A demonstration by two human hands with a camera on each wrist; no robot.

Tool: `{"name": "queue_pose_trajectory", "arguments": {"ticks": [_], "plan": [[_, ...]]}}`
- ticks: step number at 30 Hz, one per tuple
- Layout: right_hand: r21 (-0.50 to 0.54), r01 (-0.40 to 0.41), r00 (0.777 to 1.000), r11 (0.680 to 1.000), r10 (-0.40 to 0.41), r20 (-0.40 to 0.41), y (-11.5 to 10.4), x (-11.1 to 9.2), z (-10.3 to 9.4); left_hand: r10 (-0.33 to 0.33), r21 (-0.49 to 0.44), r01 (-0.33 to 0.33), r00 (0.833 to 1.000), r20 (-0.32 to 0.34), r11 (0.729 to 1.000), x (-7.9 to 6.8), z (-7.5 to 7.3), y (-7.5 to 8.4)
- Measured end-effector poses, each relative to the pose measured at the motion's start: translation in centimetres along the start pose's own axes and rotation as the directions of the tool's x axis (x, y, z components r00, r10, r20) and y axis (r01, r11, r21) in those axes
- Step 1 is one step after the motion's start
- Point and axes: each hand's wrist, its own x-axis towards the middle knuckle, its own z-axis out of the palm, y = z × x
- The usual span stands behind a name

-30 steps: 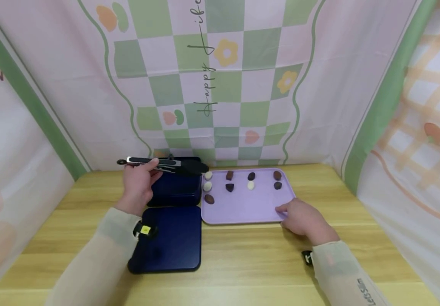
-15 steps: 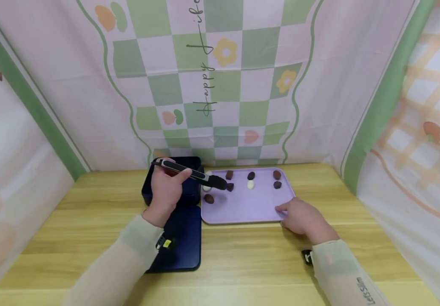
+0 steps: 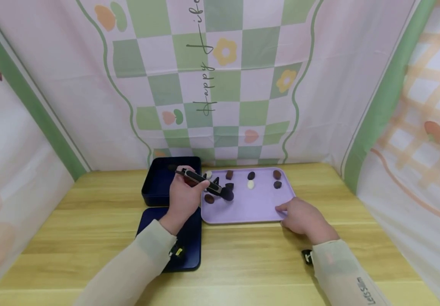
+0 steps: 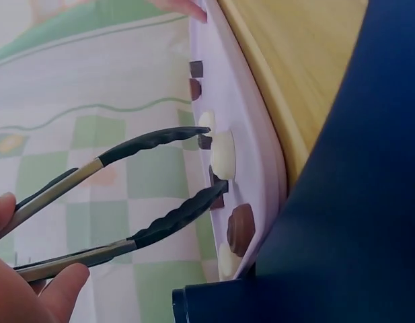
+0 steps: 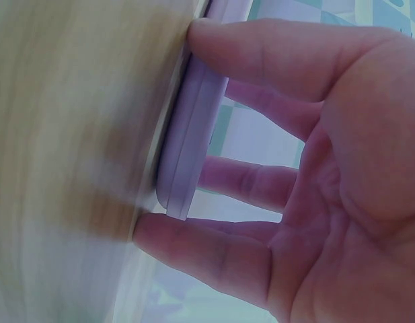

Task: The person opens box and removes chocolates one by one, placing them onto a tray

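My left hand [image 3: 184, 196] holds black-and-silver kitchen tongs [image 3: 210, 182] over the left part of a lilac tray [image 3: 252, 208]. In the left wrist view the tongs' arms are spread, their black tips on either side of a white chocolate [image 4: 224, 156] lying on the tray. A brown chocolate [image 4: 241, 229] lies beside it. Several more dark, brown and white chocolates stand in short columns on the tray, such as a brown square one [image 3: 229, 174]; the tongs partly cover those at the left. My right hand [image 3: 305, 219] grips the tray's front right corner, thumb and fingers around its rim.
A deep navy box [image 3: 151, 193] stands against the tray's left side. Its flat navy lid [image 3: 191, 250] lies in front of it, partly under my left forearm. A patterned curtain [image 3: 227, 93] hangs behind the wooden table [image 3: 242, 263].
My left hand has carried the tongs right, from over the navy box to the tray's left part, and their tips now point down and are spread. The right hand stays at the tray corner.
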Motion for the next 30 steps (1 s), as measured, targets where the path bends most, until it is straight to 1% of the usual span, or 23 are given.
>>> {"name": "queue_pose_trajectory", "arguments": {"ticks": [4,8,11,17,24,28,30], "plan": [[0.009,0.0,1.0,1.0,0.0,0.0,0.0,0.1,0.1,-0.01,-0.01,0.01,1.0,-0.001,1.0,-0.2,0.1,0.1],[0.015,-0.007,1.0,1.0,0.007,0.006,0.0,0.1,0.1,0.0,-0.035,0.0,1.0,-0.019,0.999,-0.4,-0.1,0.6],[0.01,-0.013,1.0,1.0,0.013,0.009,0.0,0.1,0.0,0.0,-0.047,-0.001,1.0,-0.018,0.999,-0.5,-0.2,1.0],[0.001,-0.009,1.0,1.0,0.009,0.016,0.0,0.1,-0.2,-0.018,-0.039,0.018,1.0,-0.017,0.999,-0.6,0.3,1.0],[0.003,-0.005,1.0,1.0,0.005,0.012,0.1,0.1,0.0,-0.049,-0.069,0.048,0.999,-0.018,0.997,-0.7,0.8,1.0],[0.005,-0.005,1.0,1.0,0.005,0.01,0.1,0.1,-0.1,-0.049,-0.062,0.047,0.998,-0.028,0.997,-0.7,1.0,1.2],[0.003,-0.005,1.0,1.0,0.005,0.009,0.1,0.1,-0.1,-0.043,-0.076,0.041,0.999,-0.032,0.996,-0.8,0.9,1.2]]}}
